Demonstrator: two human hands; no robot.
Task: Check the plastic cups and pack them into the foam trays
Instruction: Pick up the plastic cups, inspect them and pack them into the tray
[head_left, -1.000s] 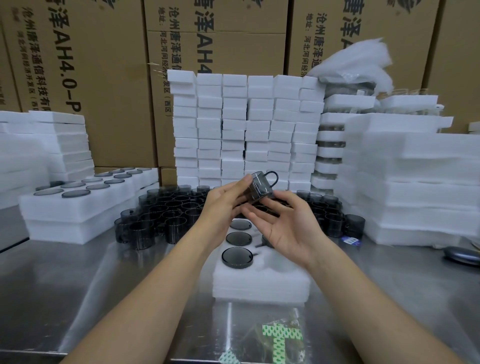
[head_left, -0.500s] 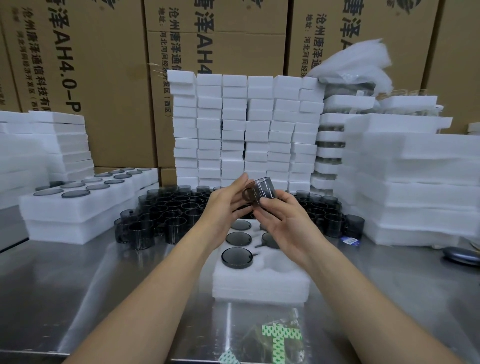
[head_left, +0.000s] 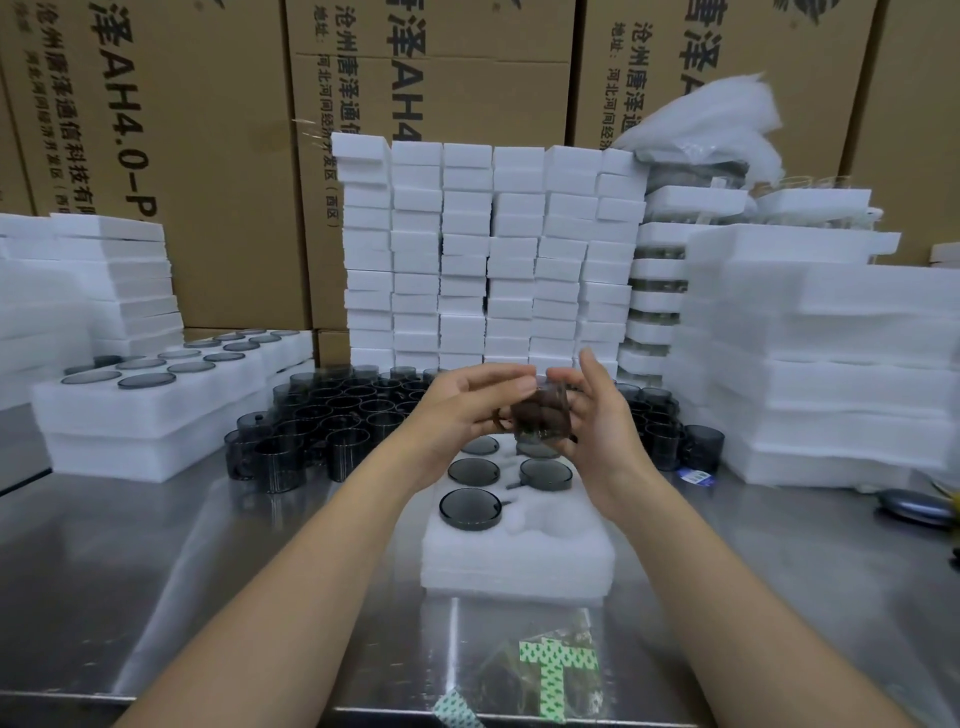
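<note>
A cup (head_left: 543, 415) is pinched between both hands. The left hand (head_left: 467, 410) is curled round its near side, and the cup is cradled against the palm and bent fingers of the right hand (head_left: 597, 415), one finger of which is raised. The cup is kept lifted just above the tray (head_left: 519, 556), presumably so that its smoky wall can be looked through for flaws; finer detail is lost to blur. Beneath it, several packed cups (head_left: 470, 509) are seated in the tray, and the near right pocket (head_left: 550, 525) is left free, likely for this one. Loose cups (head_left: 337, 415) are massed behind on the worktop (head_left: 208, 545), within easy reach. Filled trays (head_left: 156, 400) are stacked to the left, and spare foam (head_left: 493, 249) is piled behind.
</note>
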